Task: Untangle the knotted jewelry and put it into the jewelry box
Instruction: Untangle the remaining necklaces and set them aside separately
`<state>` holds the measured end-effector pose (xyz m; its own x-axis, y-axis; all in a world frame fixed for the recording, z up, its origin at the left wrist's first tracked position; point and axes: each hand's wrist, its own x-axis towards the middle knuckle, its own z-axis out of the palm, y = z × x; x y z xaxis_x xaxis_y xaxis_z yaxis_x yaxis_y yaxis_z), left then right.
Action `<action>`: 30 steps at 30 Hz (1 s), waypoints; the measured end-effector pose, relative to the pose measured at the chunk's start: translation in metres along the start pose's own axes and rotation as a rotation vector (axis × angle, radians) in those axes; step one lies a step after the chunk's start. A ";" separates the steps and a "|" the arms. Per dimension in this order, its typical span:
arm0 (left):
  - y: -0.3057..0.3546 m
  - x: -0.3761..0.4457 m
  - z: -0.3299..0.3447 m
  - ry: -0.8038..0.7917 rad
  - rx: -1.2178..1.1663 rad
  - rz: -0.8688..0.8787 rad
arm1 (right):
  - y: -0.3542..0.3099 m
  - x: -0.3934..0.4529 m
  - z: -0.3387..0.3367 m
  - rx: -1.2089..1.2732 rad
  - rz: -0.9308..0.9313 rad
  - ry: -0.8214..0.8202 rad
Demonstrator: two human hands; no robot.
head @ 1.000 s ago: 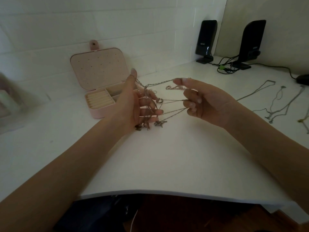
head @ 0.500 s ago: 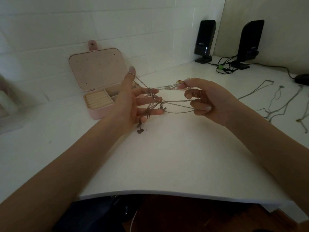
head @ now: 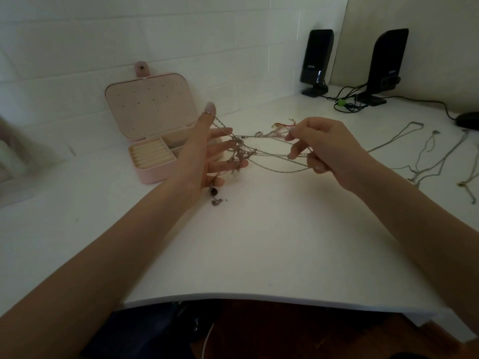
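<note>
I see the knotted jewelry (head: 243, 151) stretched in the air between my hands, just right of the open pink jewelry box (head: 153, 130) on the white table (head: 259, 242). My left hand (head: 207, 156) has its fingers spread straight with chains looped over them. My right hand (head: 324, 149) pinches several strands. Loose necklaces (head: 427, 156) lie well right of the box.

You are looking at a dim, softly lit scene; wide-angle distortion bends the edges, and the far left is blurred.
</note>
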<state>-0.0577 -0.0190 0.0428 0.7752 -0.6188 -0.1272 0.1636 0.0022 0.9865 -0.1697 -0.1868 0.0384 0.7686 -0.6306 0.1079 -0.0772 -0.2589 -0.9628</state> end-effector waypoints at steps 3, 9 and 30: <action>-0.001 0.001 0.001 -0.027 0.044 -0.002 | 0.006 0.002 0.003 -0.223 -0.103 0.091; 0.000 0.000 0.004 -0.089 0.037 -0.047 | 0.019 0.007 0.007 -0.435 -0.163 0.154; 0.000 0.000 0.004 -0.124 0.146 -0.033 | 0.014 -0.004 0.025 -0.525 -0.322 -0.085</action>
<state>-0.0598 -0.0222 0.0428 0.6885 -0.7085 -0.1548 0.0904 -0.1279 0.9877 -0.1584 -0.1698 0.0185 0.8515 -0.4060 0.3318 -0.1183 -0.7653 -0.6328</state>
